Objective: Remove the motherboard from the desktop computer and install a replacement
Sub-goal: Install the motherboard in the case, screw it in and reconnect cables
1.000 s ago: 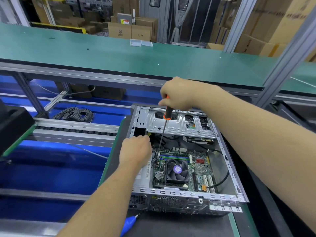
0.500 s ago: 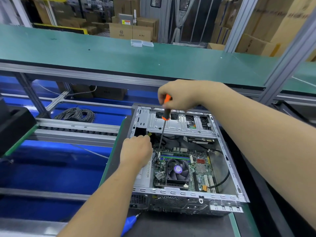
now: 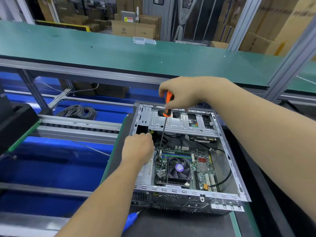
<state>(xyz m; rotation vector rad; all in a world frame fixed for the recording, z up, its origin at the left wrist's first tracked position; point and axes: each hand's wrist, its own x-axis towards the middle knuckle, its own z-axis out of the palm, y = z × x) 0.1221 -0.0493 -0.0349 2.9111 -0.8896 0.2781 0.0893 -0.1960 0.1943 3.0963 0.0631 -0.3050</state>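
An open desktop case [image 3: 229, 196] lies on its side on a dark mat. Inside sits the green motherboard [image 3: 201, 168] with a black CPU fan [image 3: 178, 168]. My right hand [image 3: 181, 94] grips the orange and black handle of a long screwdriver [image 3: 163, 130], held nearly upright, its tip down at the board's upper left corner. My left hand [image 3: 138, 149] rests with curled fingers on the case's left side, next to the power supply; what its fingertips touch is hidden.
A blue-handled tool [image 3: 130, 219] lies in front of the case. A coil of grey cable [image 3: 78, 112] lies to the left beyond a roller rail [image 3: 77, 129]. A green conveyor [image 3: 119, 53] runs behind, with a small clear box [image 3: 143, 40]. A black cable [image 3: 225, 178] loops inside the case.
My right hand has shifted on the screwdriver handle, showing more of the orange grip, as it turns. The left hand and the case stay put.
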